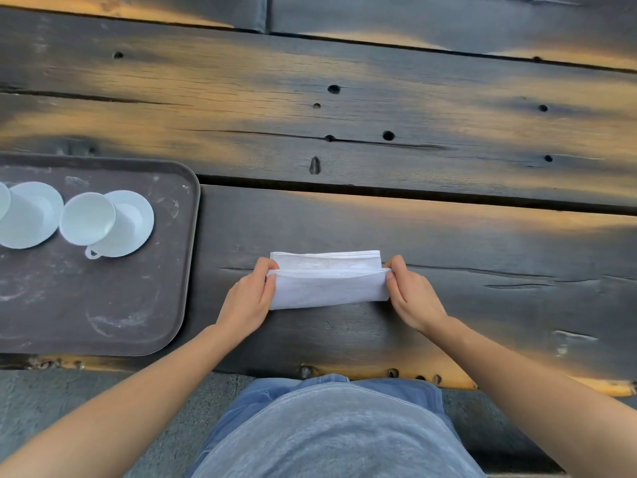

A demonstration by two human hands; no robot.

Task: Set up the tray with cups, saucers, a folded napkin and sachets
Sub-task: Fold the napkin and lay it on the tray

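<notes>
A white napkin [327,282] lies partly folded on the dark wooden table, right of the tray. My left hand [250,301] pinches its left end and my right hand [412,294] pinches its right end, lifting the near layer over the far one. A brown tray [138,305] sits at the left. On its far part a white cup [88,219] rests on a white saucer [134,222]. A second saucer [32,215] with another cup is cut off by the left edge. No sachets are in view.
The table [379,115] is made of rough dark planks with gaps and holes. Its near edge runs just in front of my body. The near half of the tray is bare.
</notes>
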